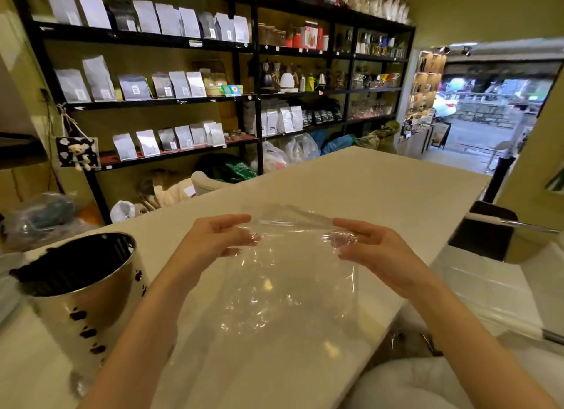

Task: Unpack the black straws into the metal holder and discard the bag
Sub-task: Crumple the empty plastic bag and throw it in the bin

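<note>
A clear plastic bag (pixel 283 292) hangs over the white counter (pixel 381 189), held up by its top edge. My left hand (pixel 213 241) pinches the bag's upper left corner and my right hand (pixel 372 250) pinches the upper right corner. Nothing dark shows inside the bag; it looks see-through all the way down. At the lower left stands the shiny metal holder (pixel 100 289), with small dark cut-outs in its wall. The black straws (pixel 61 268) fill it, their dark ends showing at the rim.
A black shelf unit (pixel 256 73) with pouches, kettles and jars runs along the far wall. Plastic sacks lie on the floor below it. A black chair (pixel 485 231) stands at the counter's right side. A doorway opens to the street at the far right.
</note>
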`<state>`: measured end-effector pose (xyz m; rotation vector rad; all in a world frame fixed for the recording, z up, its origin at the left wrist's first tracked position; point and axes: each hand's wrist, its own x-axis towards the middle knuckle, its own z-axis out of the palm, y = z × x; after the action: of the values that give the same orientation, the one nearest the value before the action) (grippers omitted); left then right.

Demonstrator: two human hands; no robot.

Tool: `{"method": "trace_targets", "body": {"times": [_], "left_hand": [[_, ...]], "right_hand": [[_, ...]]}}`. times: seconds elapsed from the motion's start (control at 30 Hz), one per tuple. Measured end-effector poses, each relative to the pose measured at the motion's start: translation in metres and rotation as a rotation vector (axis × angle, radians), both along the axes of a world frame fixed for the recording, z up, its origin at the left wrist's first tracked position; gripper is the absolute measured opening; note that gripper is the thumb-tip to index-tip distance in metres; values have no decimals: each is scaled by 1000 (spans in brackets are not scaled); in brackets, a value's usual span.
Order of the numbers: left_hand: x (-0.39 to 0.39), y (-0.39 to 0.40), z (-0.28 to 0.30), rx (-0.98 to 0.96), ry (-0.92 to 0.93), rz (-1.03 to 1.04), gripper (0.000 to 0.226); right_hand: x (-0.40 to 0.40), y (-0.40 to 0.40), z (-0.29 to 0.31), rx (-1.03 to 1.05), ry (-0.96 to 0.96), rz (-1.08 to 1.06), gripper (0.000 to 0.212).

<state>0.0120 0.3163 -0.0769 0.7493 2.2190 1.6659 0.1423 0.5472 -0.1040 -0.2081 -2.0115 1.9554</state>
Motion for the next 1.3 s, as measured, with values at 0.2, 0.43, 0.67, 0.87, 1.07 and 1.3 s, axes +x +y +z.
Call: {"method": "trace_targets", "body": {"times": [0.2, 0.43, 0.67, 0.87, 1.07, 1.3], "left_hand": [[41, -19, -9, -195, 180, 108, 27], [125, -49, -9, -387, 478, 367, 11], [237, -81, -24, -214, 124, 302, 7], [306, -103, -76, -127, -313, 56, 10], [366, -113, -196, 57, -784, 125, 29], [395, -113, -372, 250, -1090, 758, 9]], "right_hand": [[23, -5, 5, 505, -111, 26, 48], [54, -15, 8, 860, 71, -28, 8], [120, -30, 16, 374, 67, 454, 12], [137, -63, -34, 74, -197, 550, 21], [147, -94, -174, -627, -621, 681, 31], [190, -164, -357, -962, -1002, 444, 68]]}}
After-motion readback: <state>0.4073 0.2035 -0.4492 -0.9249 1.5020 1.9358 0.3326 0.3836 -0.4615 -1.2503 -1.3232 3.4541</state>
